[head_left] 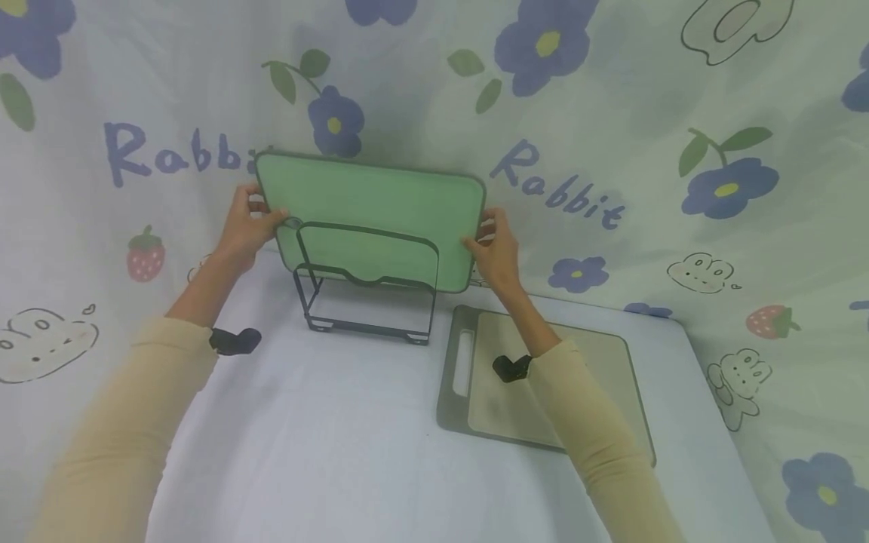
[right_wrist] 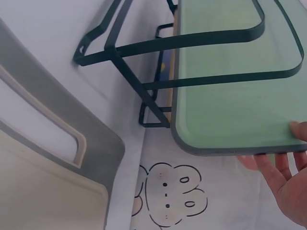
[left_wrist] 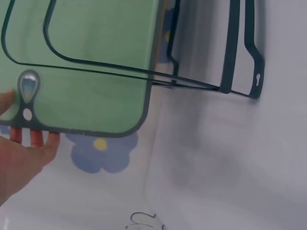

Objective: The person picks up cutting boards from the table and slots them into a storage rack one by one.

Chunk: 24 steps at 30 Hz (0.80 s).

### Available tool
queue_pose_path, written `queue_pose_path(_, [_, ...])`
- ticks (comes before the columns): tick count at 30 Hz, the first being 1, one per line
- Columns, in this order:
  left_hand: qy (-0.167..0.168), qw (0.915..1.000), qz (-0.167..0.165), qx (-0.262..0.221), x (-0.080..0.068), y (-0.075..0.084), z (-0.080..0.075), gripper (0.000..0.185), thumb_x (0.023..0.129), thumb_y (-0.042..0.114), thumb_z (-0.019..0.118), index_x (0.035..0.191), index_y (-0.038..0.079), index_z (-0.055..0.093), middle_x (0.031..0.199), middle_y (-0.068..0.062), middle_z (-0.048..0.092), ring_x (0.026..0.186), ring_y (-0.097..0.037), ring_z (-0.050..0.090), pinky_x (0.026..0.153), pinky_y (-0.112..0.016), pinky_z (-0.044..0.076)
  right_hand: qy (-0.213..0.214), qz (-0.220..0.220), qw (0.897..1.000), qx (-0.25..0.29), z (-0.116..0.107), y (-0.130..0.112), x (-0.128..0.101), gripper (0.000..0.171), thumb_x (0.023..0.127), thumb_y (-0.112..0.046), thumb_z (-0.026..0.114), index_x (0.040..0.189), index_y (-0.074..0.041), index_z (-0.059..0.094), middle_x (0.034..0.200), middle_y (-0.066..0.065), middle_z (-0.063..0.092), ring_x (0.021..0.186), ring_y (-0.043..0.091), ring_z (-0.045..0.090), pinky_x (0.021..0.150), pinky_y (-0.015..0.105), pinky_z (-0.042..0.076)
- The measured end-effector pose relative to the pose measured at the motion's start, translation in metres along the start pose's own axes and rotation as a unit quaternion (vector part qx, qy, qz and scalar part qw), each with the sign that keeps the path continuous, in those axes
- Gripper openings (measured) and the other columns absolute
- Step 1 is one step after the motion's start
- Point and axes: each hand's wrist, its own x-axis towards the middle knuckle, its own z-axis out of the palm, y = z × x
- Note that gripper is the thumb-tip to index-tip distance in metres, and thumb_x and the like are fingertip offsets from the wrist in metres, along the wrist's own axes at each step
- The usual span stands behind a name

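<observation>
A green cutting board [head_left: 380,192] with a grey rim is held upright, its long side level, between both hands. My left hand [head_left: 246,228] pinches its left end, thumb on the front beside an inset oval piece [left_wrist: 29,88] and fingers behind the edge. At the right end my right hand [head_left: 497,255] grips it likewise, thumb on the green face [right_wrist: 230,122]. Hoops of a dark metal rack [head_left: 370,329] cross in front of the board. In the head view, the board's lower edge shows above the rack's base bar.
A beige cutting board [head_left: 505,411] with a grey handle end lies flat on the white table [head_left: 326,452], right of the rack and partly under the right forearm. Behind the table hangs a patterned curtain [head_left: 624,98] with flowers and rabbits. Black straps [head_left: 235,341] show at the sleeves.
</observation>
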Motion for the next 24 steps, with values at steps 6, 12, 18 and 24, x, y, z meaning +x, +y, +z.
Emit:
queue_pose_path(6, [0.003,1.0000,-0.001,0.003,-0.003,-0.006,0.001,0.056,0.100,0.020,0.061,0.145,0.013,0.028,0.119,-0.002,0.037,0.099,-0.013,0.051,0.100,-0.036,0.051,-0.003,0.001,1.000,0.004,0.004,0.005,-0.003,0.043,0.089,-0.006,0.074,0.123,-0.008,0.047,0.102,0.015,0.061,0.086,0.028,0.066,0.073,0.037,0.060])
queue_pose_path(12, [0.000,0.9999,-0.002,0.011,-0.004,-0.011,0.002,0.061,0.101,0.023,0.060,0.149,0.011,0.025,0.124,-0.006,0.037,0.100,-0.015,0.052,0.102,-0.039,0.049,-0.003,-0.004,1.000,0.001,0.006,0.008,-0.006,0.043,0.090,-0.006,0.074,0.124,-0.009,0.047,0.101,0.015,0.061,0.085,0.028,0.066,0.072,0.037,0.059])
queue_pose_path(18, [0.001,0.9996,-0.004,0.028,-0.005,-0.017,0.003,0.065,0.101,0.027,0.060,0.151,0.010,0.023,0.133,-0.014,0.035,0.102,-0.016,0.049,0.104,-0.043,0.048,-0.009,-0.003,1.000,0.003,0.008,0.012,-0.010,0.043,0.090,-0.006,0.074,0.124,-0.009,0.047,0.102,0.016,0.061,0.085,0.028,0.065,0.072,0.037,0.059])
queue_pose_path(24, [0.003,0.9995,0.003,0.030,-0.005,-0.018,0.003,0.063,0.101,0.028,0.060,0.150,0.012,0.024,0.131,-0.011,0.036,0.101,-0.015,0.049,0.103,-0.043,0.047,-0.009,0.000,1.000,0.003,0.008,0.015,-0.010,0.042,0.090,-0.006,0.073,0.123,-0.009,0.047,0.102,0.016,0.061,0.086,0.028,0.066,0.073,0.038,0.059])
